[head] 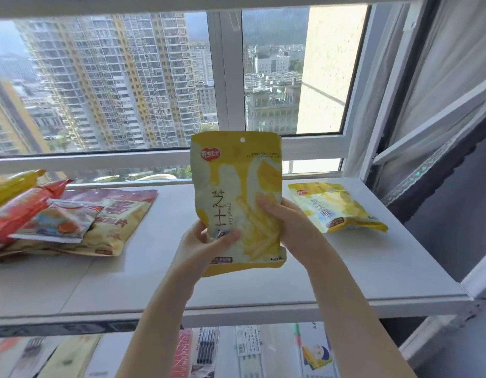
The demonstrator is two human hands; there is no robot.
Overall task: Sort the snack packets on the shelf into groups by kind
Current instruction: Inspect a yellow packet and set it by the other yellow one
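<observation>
Centrally, a yellow cheese-stick packet [237, 197] is held upright above the shelf [154, 268], gripped by left hand [206, 241] and right hand [285, 222] fingers; a matching packet [337, 208] lies near the right edge, mixed packets [73, 219] at the left.

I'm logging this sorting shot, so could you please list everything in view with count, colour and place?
Held packet: one, yellow and white, upright above the shelf, in both hands.
Matching packet: one, yellow and white, lying at shelf right.
Pile: several overlapping packets, red, yellow, cream, at shelf left; exact count unclear.
Shelf: one, white, under the window.
Window: white frame, tower blocks outside.
Lower items: several, mixed colours, below the shelf, blurred.
Left hand: grips the held packet's lower left.
Right hand: grips its right edge.
</observation>
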